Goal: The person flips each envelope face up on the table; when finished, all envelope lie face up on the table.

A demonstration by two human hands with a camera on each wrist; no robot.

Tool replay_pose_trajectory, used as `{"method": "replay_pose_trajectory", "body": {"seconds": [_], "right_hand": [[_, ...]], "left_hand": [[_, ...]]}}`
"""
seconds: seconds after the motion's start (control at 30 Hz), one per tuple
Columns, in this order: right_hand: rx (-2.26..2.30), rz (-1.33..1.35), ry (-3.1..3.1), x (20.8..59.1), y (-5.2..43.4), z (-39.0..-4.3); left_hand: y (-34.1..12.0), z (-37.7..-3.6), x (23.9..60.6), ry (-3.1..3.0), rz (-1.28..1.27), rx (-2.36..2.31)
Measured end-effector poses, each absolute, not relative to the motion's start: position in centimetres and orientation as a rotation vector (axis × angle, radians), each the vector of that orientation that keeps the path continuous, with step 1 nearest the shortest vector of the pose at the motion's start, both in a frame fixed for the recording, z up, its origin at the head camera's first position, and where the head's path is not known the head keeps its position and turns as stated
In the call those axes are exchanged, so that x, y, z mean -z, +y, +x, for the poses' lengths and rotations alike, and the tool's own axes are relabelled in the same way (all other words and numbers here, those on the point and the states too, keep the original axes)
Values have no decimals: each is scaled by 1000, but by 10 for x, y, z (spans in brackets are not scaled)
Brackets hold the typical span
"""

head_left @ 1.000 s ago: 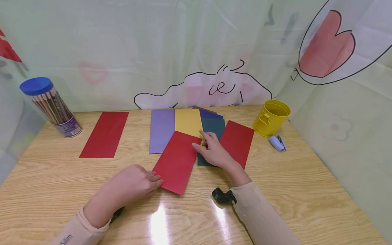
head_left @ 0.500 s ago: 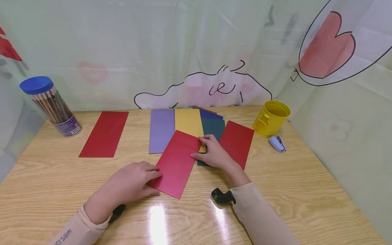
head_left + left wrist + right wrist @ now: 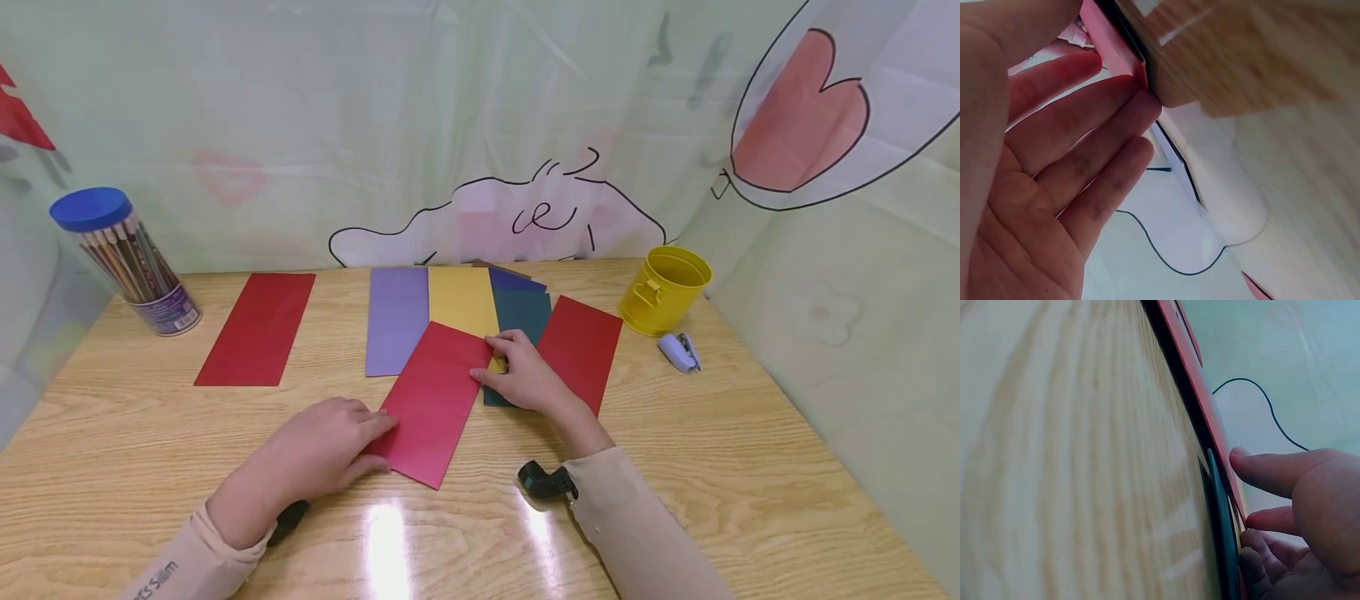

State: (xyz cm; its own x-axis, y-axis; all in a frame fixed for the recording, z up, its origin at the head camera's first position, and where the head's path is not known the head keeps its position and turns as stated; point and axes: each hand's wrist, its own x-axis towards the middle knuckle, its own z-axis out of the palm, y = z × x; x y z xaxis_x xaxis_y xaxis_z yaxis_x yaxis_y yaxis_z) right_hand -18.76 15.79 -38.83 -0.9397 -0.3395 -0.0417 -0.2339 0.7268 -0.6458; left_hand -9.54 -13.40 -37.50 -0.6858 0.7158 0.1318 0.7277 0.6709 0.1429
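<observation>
A red card (image 3: 435, 400) lies slanted between my hands in the head view, its far end overlapping a purple card (image 3: 396, 321) and a yellow card (image 3: 461, 298). My left hand (image 3: 330, 446) holds its lower left corner, index finger on top and thumb along the near edge. In the left wrist view, fingertips meet the card's edge and the other fingers extend loosely. My right hand (image 3: 528, 375) pinches the upper right edge with thumb and index finger, above a dark green card (image 3: 521, 308). Its remaining fingers are curled and partly hidden.
A second red card (image 3: 581, 346) lies right of my right hand, another red card (image 3: 258, 329) at far left. Blue and brown cards peek out behind. A blue-lidded pencil tub (image 3: 135, 267), a yellow bucket (image 3: 663, 292) and a small lilac stapler (image 3: 679, 352) stand at the sides.
My left thumb has come into sight at the near edge, and its fingers have spread. The right index finger has come down onto the card's corner. The card's near end has shifted slightly towards me.
</observation>
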Motion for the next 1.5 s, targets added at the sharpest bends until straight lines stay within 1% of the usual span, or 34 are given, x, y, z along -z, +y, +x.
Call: {"method": "replay_pose_trajectory", "body": {"seconds": [0.47, 0.73, 0.9, 1.03, 1.13, 1.27, 1.37, 1.5], "right_hand": [[1106, -478, 2742, 391, 161, -191], [1297, -329, 2665, 389, 160, -192], [1481, -239, 2551, 386, 158, -192], [1673, -274, 2443, 385, 159, -195], [1762, -344, 2419, 384, 163, -195], [1683, -430, 2539, 384, 165, -194], [1601, -491, 2626, 385, 164, -194], [1605, -530, 2634, 386, 162, -193]], "left_hand": [[-137, -98, 374, -2677, -1282, 201], [-139, -100, 371, -2729, -1222, 214], [-139, -98, 367, -2791, -1128, 297], [-137, -98, 363, -2864, -951, 493], [-137, -98, 360, -2771, -845, 695], [-139, -100, 359, -2617, -727, 1109], [-142, -102, 358, -2602, -580, 1449], [-150, -105, 357, -2655, -428, 1618]]}}
